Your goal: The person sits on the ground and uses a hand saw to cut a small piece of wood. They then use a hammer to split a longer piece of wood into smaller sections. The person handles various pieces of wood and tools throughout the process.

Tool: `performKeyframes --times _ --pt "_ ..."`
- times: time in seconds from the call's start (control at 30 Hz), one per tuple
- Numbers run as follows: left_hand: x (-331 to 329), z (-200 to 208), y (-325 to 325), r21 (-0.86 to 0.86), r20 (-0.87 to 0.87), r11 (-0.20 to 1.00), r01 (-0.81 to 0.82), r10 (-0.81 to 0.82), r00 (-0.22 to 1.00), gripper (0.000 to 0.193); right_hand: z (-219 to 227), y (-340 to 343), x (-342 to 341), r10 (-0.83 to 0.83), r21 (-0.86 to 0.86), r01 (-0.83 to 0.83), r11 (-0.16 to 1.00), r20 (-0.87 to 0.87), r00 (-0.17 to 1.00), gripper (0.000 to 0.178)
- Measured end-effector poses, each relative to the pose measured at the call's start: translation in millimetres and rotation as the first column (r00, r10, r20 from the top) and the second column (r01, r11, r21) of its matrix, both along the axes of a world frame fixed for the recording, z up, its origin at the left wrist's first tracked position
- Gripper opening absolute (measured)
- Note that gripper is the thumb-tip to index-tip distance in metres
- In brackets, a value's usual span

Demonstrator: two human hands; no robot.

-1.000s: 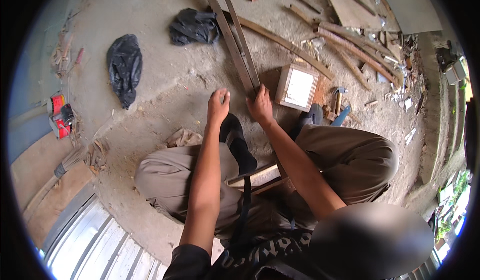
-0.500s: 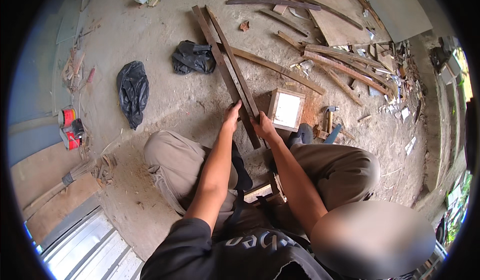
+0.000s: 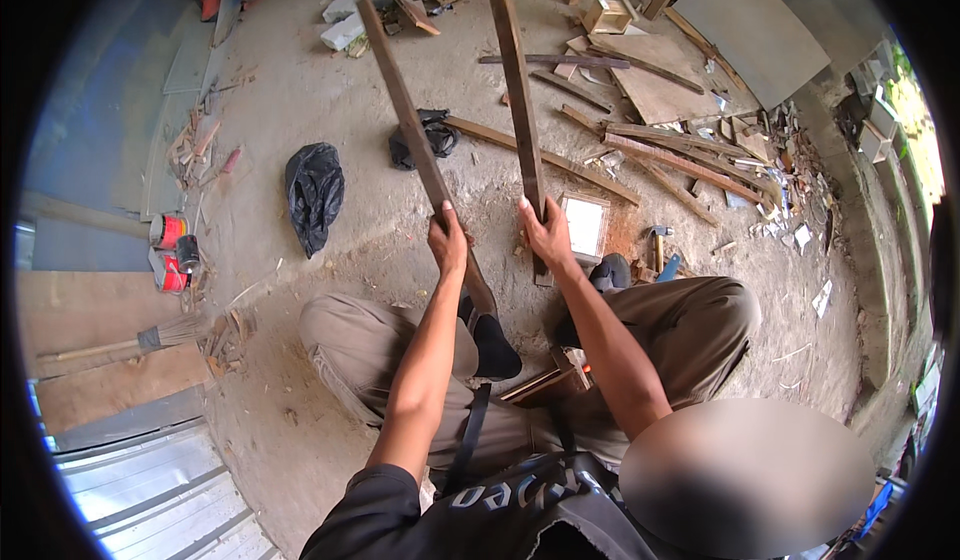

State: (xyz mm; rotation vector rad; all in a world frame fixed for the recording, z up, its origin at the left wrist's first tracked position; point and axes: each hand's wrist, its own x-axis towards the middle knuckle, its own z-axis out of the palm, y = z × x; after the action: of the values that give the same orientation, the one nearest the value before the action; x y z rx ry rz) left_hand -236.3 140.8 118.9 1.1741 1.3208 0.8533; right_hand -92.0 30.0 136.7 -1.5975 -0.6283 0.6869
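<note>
Two long dark wooden strips are held up in front of me, one in each hand. My left hand (image 3: 449, 239) is closed round the lower part of the left wooden strip (image 3: 405, 108), which leans to the left. The right wooden strip (image 3: 517, 80) stands nearly straight ahead, with my right hand (image 3: 548, 235) wrapped round it near its lower end. A wide gap separates the strips. Beyond my right hand, partly behind it, lies a white-topped wooden box (image 3: 586, 225).
Black plastic bags (image 3: 314, 198) lie ahead to the left. A hammer (image 3: 659, 247) and a blue-handled tool (image 3: 671, 267) rest by my right foot. Loose boards (image 3: 690, 155) and scraps are piled at the right. Red cans (image 3: 172, 250) and a broom (image 3: 150, 338) are at the left.
The two strips, close together before, have been spread apart and raised. My left hand moved slightly left, my right hand slightly right, each keeping its strip. The view has tilted up.
</note>
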Motion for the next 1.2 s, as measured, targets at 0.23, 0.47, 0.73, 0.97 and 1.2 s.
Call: performKeyframes --times 0.23,0.47,0.73,0.97,1.2 --pt "16 71 50 0.488 0.232 0.868 0.089 -0.228 0.946 0.038 83 48 61 0.015 0.217 -0.009 0.976 -0.027 1.000 0.068" --pt "28 97 85 0.496 0.125 0.784 0.373 -0.490 0.863 0.036 125 65 49 -0.118 0.229 0.092 0.969 0.099 0.988 0.035" --pt "25 102 58 0.442 0.375 0.862 0.249 -0.430 0.821 0.037 81 59 35 -0.129 0.276 0.070 0.959 0.202 0.971 0.053" --pt "24 146 67 0.305 0.275 0.817 0.490 -0.568 0.776 0.034 118 46 5 0.055 0.110 -0.088 0.990 0.272 0.961 0.050" --pt "52 105 66 0.504 0.197 0.755 0.419 -0.573 0.796 0.050 105 67 -1 0.077 0.237 -0.130 0.963 0.220 0.972 0.054"
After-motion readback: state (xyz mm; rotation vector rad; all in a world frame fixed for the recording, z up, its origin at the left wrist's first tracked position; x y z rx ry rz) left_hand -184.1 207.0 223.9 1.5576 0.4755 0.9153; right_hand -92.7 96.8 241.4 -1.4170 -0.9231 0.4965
